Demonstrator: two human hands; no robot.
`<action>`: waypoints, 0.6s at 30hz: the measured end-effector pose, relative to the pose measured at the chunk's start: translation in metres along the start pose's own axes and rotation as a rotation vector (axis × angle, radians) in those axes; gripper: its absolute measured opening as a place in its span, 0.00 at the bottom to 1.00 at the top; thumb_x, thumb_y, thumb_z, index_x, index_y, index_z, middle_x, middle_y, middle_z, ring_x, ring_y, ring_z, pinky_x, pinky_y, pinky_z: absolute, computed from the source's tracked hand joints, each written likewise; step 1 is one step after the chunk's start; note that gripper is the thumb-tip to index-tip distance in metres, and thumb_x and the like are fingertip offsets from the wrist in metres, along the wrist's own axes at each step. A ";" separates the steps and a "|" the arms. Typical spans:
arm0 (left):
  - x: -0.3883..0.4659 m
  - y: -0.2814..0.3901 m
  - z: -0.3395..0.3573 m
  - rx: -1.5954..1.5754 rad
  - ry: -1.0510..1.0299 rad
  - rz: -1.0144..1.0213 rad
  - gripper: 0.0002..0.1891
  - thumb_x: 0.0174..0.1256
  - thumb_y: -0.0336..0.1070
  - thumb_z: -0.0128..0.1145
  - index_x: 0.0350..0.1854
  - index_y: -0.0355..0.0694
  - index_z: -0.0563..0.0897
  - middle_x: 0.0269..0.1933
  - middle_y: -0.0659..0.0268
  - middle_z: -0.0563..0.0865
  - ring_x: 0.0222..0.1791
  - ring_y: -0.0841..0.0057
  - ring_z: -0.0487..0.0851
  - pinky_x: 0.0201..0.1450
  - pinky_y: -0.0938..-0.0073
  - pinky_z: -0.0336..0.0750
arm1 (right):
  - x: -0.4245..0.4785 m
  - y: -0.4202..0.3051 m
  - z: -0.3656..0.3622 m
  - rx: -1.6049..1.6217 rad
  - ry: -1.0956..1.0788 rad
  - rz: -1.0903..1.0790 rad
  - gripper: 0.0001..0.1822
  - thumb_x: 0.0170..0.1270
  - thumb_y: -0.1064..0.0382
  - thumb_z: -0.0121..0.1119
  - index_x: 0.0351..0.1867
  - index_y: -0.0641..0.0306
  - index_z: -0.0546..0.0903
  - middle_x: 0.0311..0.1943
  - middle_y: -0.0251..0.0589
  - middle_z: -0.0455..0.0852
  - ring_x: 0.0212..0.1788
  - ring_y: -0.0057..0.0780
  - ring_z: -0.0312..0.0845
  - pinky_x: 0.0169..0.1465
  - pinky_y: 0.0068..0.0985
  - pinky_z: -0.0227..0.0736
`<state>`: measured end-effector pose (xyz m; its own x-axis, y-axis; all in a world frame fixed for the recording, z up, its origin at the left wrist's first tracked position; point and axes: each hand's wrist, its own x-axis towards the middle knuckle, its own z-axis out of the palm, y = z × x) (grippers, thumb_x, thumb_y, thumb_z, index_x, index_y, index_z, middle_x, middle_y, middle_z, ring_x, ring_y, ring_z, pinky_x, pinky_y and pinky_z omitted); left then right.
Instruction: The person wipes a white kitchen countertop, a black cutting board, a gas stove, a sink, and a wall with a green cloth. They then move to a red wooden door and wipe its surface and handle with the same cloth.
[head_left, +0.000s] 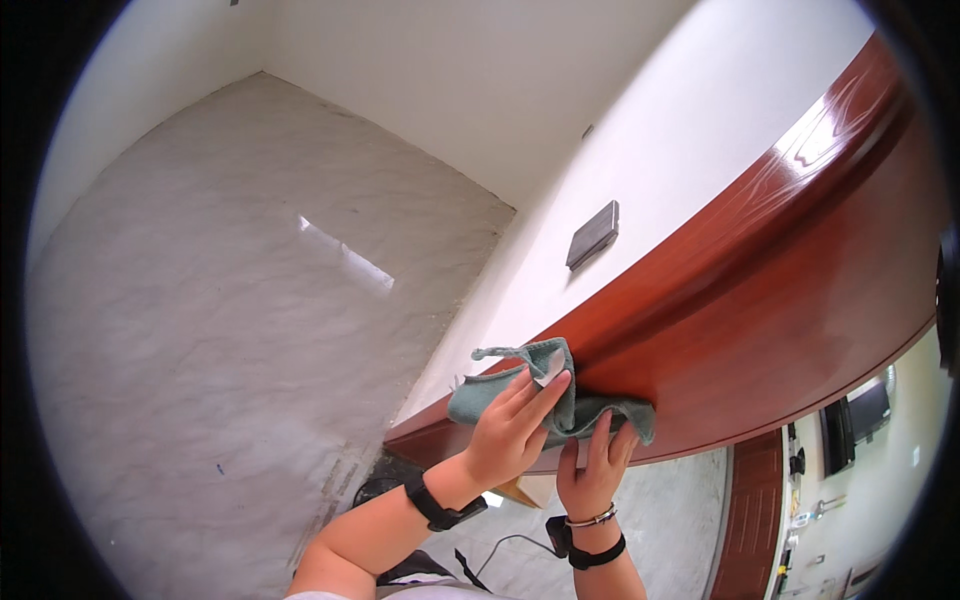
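A green cloth (480, 397) lies bunched and folded on the lower end of a glossy red-brown wooden door or panel (735, 300). My left hand (510, 435) holds the cloth, pressing part of it near the moulded groove of the wood. A small white piece (552, 367) shows at its fingertips; whether it is a separate thing I cannot tell. To the right, my right hand (596, 465) has its fingers on the cloth's lower fold, close to the wood's thin outer edge. Black bands circle both wrists, and a bracelet sits on the right one.
A dark wall plate (593, 235) is fixed to the white wall (540, 262) beyond the wood. Grey floor (225, 337) spreads at the left. A thin cable (510, 538) runs below the hands. At the lower right stand red-brown cabinets (750, 510) and dark screens (838, 436).
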<state>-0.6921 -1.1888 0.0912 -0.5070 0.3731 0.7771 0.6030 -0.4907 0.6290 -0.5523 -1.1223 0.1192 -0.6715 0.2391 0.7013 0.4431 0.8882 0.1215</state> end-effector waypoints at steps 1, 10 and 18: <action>-0.005 -0.006 -0.002 0.002 -0.006 -0.094 0.35 0.50 0.16 0.52 0.66 0.41 0.69 0.59 0.48 0.76 0.58 0.48 0.74 0.58 0.62 0.71 | -0.002 -0.004 0.004 0.029 -0.067 0.034 0.33 0.54 0.66 0.61 0.63 0.69 0.66 0.57 0.67 0.68 0.51 0.64 0.67 0.53 0.49 0.64; 0.007 -0.070 -0.019 -0.205 -0.045 -0.326 0.27 0.53 0.20 0.56 0.59 0.38 0.73 0.43 0.53 0.78 0.43 0.58 0.78 0.49 0.70 0.72 | -0.019 -0.024 0.028 -0.022 -0.087 0.067 0.36 0.53 0.68 0.63 0.63 0.76 0.63 0.60 0.68 0.66 0.56 0.65 0.64 0.59 0.50 0.61; 0.106 -0.119 -0.013 -0.270 -0.333 -0.254 0.39 0.46 0.19 0.63 0.67 0.44 0.67 0.50 0.58 0.71 0.42 0.62 0.75 0.47 0.70 0.73 | 0.060 -0.074 0.036 -0.074 0.166 0.337 0.16 0.46 0.74 0.70 0.38 0.58 0.80 0.32 0.38 0.76 0.34 0.40 0.72 0.39 0.33 0.68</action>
<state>-0.8253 -1.1007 0.0983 -0.3668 0.7168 0.5929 0.2822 -0.5216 0.8052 -0.6464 -1.1594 0.1273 -0.3783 0.4406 0.8141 0.6685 0.7383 -0.0889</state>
